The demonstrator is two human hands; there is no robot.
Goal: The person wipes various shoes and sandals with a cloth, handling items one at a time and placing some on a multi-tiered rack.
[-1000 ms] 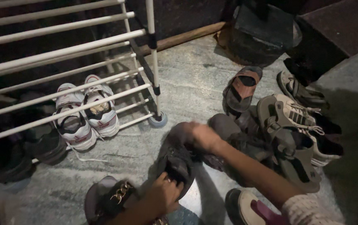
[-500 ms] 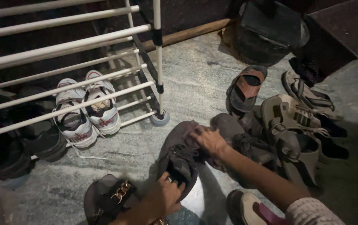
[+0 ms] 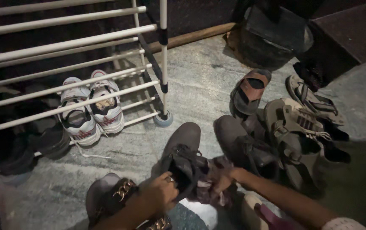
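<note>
1. White tubular metal shoe rack point(image 3: 76, 38), upper left of frame: unchanged; a pair of white trainers with red trim point(image 3: 90, 111) sits on the floor under its lowest rails.
2. Grey speckled stone floor point(image 3: 200, 85): a loose heap of sandals and trainers point(image 3: 293, 123) lies at right of frame, as a second ago.
3. Dark grey suede lace-up shoe point(image 3: 182, 159), lower centre: toe points up-frame; since a second ago it has been drawn toward the lower edge.
4. Right hand point(image 3: 221, 176): moved from the shoe's toe down to its opening; its grip is pinching a crumpled dark cloth point(image 3: 210, 191) there.
5. Left hand point(image 3: 162, 191): grip remains closed on the shoe's heel collar.
</note>
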